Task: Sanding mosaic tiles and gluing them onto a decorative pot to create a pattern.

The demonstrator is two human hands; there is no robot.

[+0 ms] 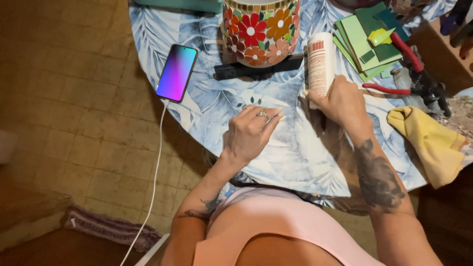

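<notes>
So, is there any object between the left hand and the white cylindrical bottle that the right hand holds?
Nothing visible: only bare leaf-printed tablecloth lies between the left hand and the white cylindrical bottle gripped by the right hand. The floral mosaic pot stands farther back.

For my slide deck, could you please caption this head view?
Right hand grips a white cylindrical bottle on a leaf-print tablecloth, left hand resting beside a flower-mosaic pot.

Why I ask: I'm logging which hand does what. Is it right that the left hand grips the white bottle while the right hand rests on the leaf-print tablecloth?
Not quite: the hands are swapped. In the head view, the right hand grips the white bottle, and the left hand rests on the leaf-print tablecloth.
</notes>
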